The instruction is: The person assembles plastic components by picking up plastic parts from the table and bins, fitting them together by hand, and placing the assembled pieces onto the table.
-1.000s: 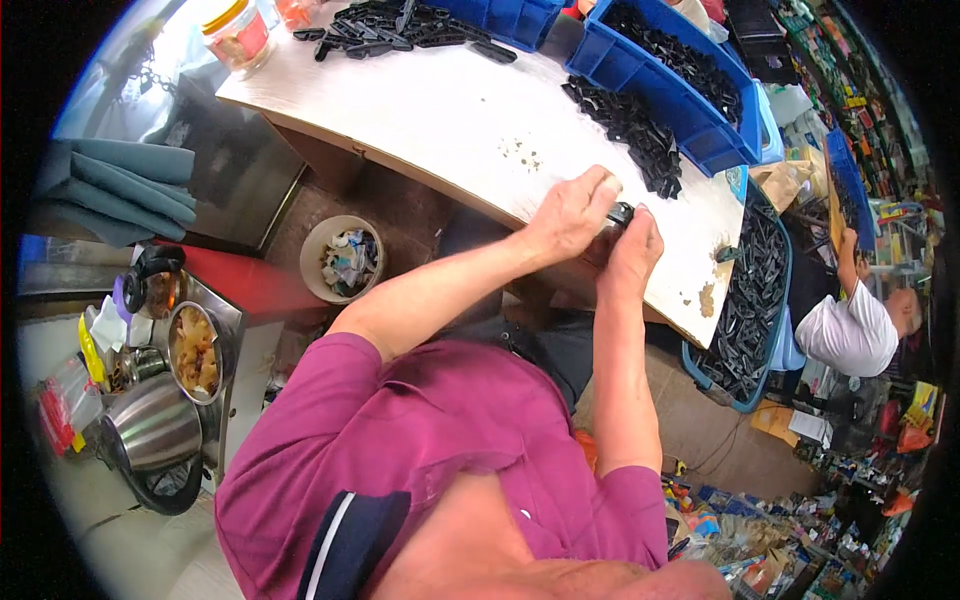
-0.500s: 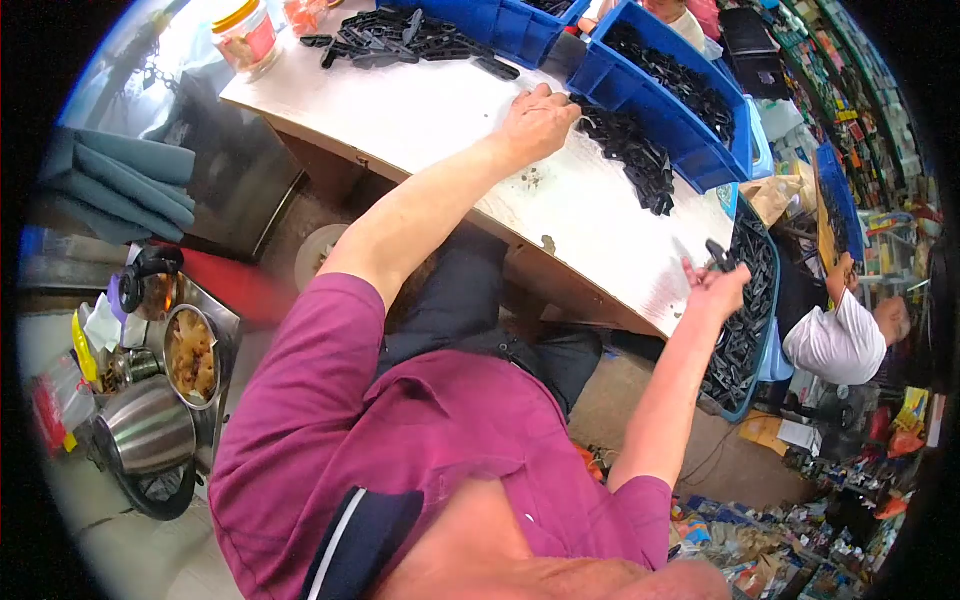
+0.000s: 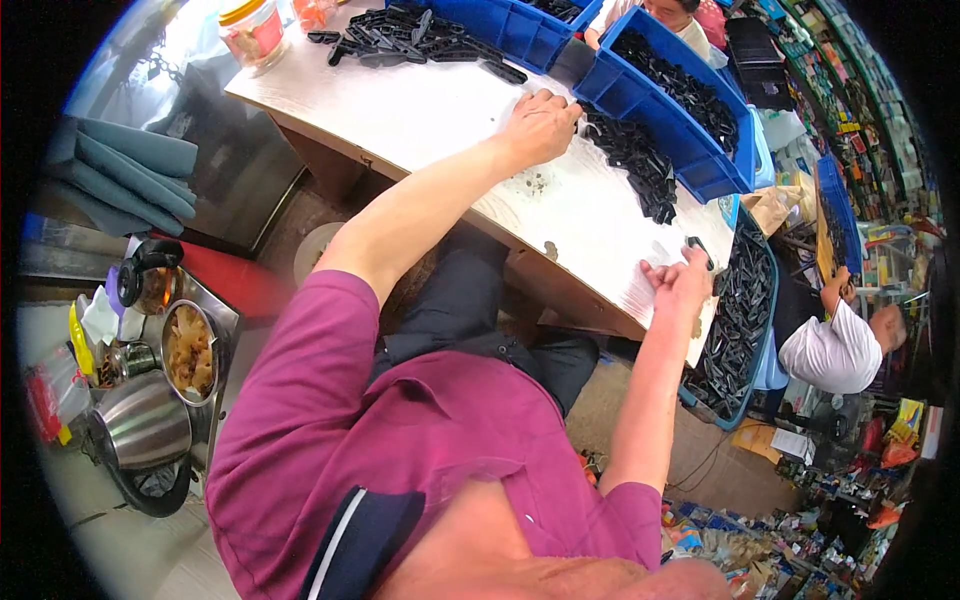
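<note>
My left hand (image 3: 543, 128) rests on the white tabletop (image 3: 430, 120), its fingers curled at the left end of a pile of black plastic parts (image 3: 637, 165). Whatever those fingers hold, if anything, is hidden. Over the table's right end, my right hand (image 3: 682, 285) grips a small black plastic part (image 3: 700, 249) at its fingertips; the thumb points away to the left. Just right of that hand stands a blue-green tub (image 3: 771, 300) full of similar black parts. Another heap of long black parts (image 3: 410, 40) lies at the table's far left.
Two blue bins (image 3: 610, 105) (image 3: 490, 35) of black parts line the table's far side. A lidded jar (image 3: 252, 38) stands at the far left corner. To my left are a steel kettle (image 3: 145, 420) and a food bowl (image 3: 190, 352). Co-workers sit beyond the bins and at right (image 3: 835, 348).
My right hand has moved left from beside the tub to over the table's right end, with the black part still in it. My left hand has hardly moved.
</note>
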A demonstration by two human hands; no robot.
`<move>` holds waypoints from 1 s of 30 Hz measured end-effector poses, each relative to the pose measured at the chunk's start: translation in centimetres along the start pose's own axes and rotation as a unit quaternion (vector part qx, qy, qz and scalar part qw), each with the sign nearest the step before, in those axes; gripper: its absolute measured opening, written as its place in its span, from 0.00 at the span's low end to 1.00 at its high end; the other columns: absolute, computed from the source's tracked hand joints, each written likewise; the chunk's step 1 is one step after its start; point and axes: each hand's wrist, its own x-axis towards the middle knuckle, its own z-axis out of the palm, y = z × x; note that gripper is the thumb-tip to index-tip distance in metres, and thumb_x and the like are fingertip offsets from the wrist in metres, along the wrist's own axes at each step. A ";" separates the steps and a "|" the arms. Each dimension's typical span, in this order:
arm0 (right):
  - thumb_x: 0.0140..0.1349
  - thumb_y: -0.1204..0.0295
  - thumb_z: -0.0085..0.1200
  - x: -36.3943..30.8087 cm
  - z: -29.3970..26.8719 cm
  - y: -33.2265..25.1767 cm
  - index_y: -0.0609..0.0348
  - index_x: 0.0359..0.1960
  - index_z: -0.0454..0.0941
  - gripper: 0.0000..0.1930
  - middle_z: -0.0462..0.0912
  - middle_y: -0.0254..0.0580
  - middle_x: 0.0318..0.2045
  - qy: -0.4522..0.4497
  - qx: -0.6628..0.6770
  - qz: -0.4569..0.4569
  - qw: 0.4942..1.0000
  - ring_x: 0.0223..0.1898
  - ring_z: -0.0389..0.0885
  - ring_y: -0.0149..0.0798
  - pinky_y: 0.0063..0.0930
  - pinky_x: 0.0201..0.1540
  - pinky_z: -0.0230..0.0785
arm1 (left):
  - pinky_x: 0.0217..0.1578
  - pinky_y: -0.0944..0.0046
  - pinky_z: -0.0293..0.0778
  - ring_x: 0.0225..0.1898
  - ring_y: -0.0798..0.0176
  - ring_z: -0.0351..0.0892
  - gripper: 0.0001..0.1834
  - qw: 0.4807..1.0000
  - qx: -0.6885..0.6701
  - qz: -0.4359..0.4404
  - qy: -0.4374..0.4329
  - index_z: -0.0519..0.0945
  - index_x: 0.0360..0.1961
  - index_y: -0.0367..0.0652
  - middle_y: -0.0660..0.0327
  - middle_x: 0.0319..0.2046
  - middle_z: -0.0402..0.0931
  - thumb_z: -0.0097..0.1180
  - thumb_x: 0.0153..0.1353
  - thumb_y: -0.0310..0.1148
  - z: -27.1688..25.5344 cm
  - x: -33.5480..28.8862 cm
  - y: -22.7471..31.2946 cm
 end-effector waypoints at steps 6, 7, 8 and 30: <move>0.64 0.62 0.51 -2.0 3.4 1.8 0.67 0.39 0.73 0.16 0.59 0.33 0.09 -0.112 -0.054 0.032 0.992 0.11 0.65 0.34 0.45 0.24 0.78 | 0.43 0.50 0.75 0.40 0.47 0.78 0.07 0.996 -0.073 -0.028 -0.033 0.78 0.34 0.40 0.51 0.32 0.80 0.50 0.56 0.28 -1.3 -1.4 2.1; 0.65 0.62 0.50 -2.6 4.2 2.0 0.67 0.39 0.73 0.16 0.59 0.33 0.08 -0.138 -0.074 0.030 0.987 0.10 0.64 0.34 0.43 0.23 0.78 | 0.42 0.50 0.75 0.38 0.46 0.78 0.06 0.997 -0.073 -0.023 -0.031 0.77 0.34 0.42 0.50 0.31 0.79 0.51 0.56 0.28 -1.2 -1.6 2.2; 0.66 0.62 0.50 -3.0 4.9 2.1 0.66 0.39 0.73 0.15 0.59 0.33 0.08 -0.165 -0.094 0.027 0.981 0.10 0.64 0.33 0.41 0.22 0.77 | 0.40 0.49 0.76 0.36 0.45 0.79 0.04 0.997 -0.073 -0.018 -0.029 0.76 0.33 0.43 0.50 0.30 0.79 0.51 0.56 0.28 -1.1 -1.8 2.3; 0.70 0.50 0.44 -4.8 6.8 4.5 0.57 0.31 0.74 0.22 0.62 0.32 0.11 -0.275 -0.124 0.049 0.952 0.11 0.59 0.31 0.32 0.16 0.69 | 0.35 0.66 0.78 0.32 0.68 0.81 0.08 0.850 -0.505 -0.151 -0.011 0.81 0.39 0.35 0.57 0.30 0.82 0.57 0.59 0.26 -3.8 -5.4 8.9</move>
